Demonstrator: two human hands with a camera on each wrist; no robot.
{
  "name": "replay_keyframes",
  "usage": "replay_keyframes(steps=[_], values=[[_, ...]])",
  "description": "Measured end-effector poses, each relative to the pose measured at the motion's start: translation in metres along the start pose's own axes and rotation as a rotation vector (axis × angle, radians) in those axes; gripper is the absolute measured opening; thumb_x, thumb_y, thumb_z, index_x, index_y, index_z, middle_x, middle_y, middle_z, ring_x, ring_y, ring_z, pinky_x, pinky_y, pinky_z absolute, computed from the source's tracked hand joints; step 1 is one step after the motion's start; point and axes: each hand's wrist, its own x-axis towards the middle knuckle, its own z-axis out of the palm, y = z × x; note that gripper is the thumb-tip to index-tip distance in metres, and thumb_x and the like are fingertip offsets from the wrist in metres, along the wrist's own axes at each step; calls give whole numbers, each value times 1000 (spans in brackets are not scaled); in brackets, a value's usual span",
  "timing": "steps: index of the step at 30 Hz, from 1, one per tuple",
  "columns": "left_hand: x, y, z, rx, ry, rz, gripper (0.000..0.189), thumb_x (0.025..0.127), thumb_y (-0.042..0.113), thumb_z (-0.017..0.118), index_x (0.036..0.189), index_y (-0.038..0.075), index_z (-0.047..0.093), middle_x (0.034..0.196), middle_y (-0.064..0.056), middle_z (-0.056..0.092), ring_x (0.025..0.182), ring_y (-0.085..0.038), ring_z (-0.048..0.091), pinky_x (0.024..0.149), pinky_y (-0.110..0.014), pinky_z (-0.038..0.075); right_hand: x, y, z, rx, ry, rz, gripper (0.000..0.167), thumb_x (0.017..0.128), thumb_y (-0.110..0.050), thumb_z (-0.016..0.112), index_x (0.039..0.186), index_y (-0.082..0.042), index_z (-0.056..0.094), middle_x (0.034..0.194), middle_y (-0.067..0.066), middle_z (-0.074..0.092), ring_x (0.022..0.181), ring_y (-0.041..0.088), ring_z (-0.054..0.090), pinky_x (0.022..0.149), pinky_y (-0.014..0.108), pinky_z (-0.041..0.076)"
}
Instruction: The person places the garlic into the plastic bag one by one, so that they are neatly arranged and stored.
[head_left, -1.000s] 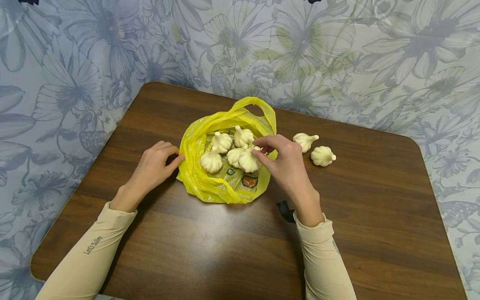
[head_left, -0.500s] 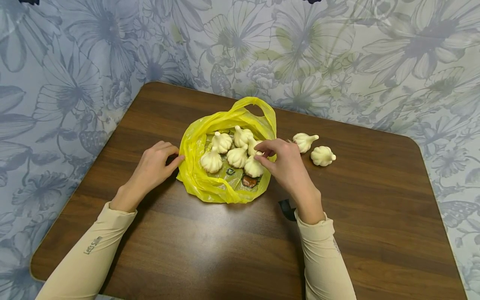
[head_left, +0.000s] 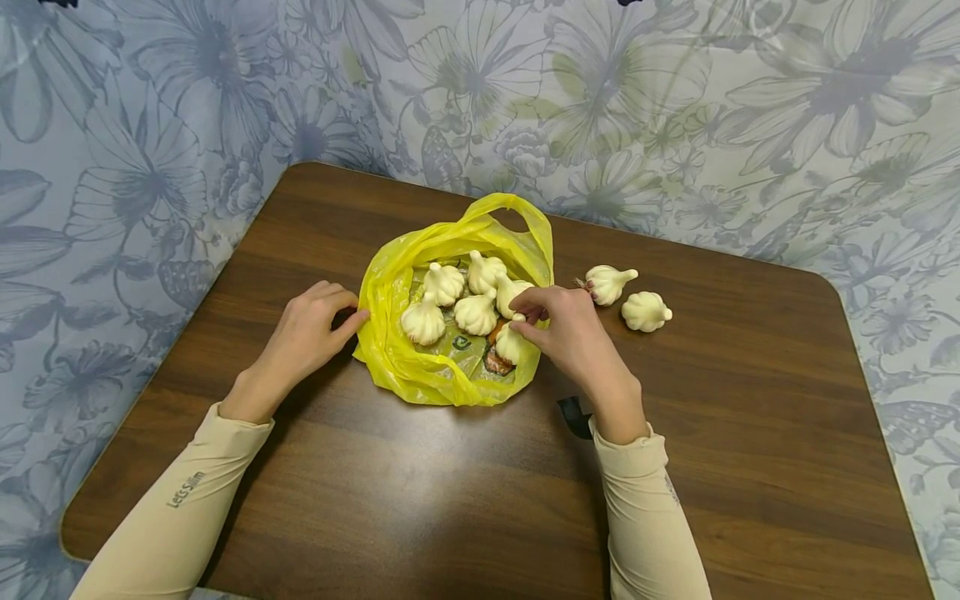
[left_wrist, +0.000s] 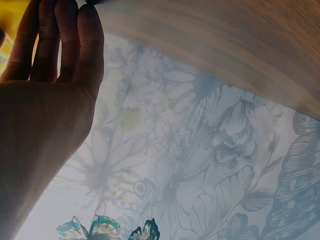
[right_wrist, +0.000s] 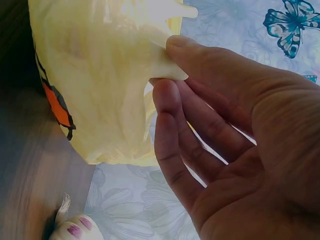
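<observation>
A yellow plastic bag [head_left: 386, 333] lies wide open on the table, with several garlic bulbs inside it. My left hand [head_left: 311, 325] pinches the left rim of the bag between thumb and fingers. Over the right side of the bag my right hand [head_left: 573, 325] holds a garlic bulb [head_left: 510, 343] by its stem, low inside the opening. In the right wrist view, thumb and forefinger grip the pale stem [right_wrist: 169, 69], while the bag wall hides most of the bulb. The left wrist view shows the left hand [left_wrist: 60, 75] in shadow, fingertips cut off at the top.
Two more garlic bulbs, one [head_left: 607, 285] nearer the bag and one [head_left: 646, 312] farther right, lie on the brown wooden table [head_left: 750, 417]. A bag handle loop [head_left: 510, 200] stands up at the back. Floral wallpaper [head_left: 637, 125] rises behind the table.
My right hand has lowered the garlic bulb slightly towards the bag's near right side, away from the other bulbs. The left hand has stayed at the rim.
</observation>
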Motion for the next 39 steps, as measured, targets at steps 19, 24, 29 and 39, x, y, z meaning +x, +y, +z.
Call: replay_keyframes(steps=[19,24,29,39], values=[[0,0,1,-4,1,0,12,95,12,79,95,0,76,93,-14,75,89,-30,64,78,-48,55,-3,3,-6,-7,108,51,18,97,-24,78,102,-6,80,93,6,79,81,22,72,78,42,59],[0,-1,1,-3,0,-1,13,94,12,79,95,0,76,93,-14,75,89,-31,64,78,-48,55,-4,5,-9,15,148,78,15,98,-20,77,103,-6,79,93,7,79,82,23,73,79,41,61],[0,0,1,-1,2,-1,13,94,12,79,95,-1,76,92,-14,74,89,-31,64,78,-48,55,-4,9,-10,21,191,75,13,98,-19,77,103,-8,80,92,6,79,83,22,73,78,41,60],[0,0,1,-2,9,2,12,94,11,80,94,-1,76,92,-14,75,88,-31,64,77,-47,55,-9,34,-21,31,339,92,11,96,-11,77,105,-5,80,91,9,79,79,24,73,74,44,60]])
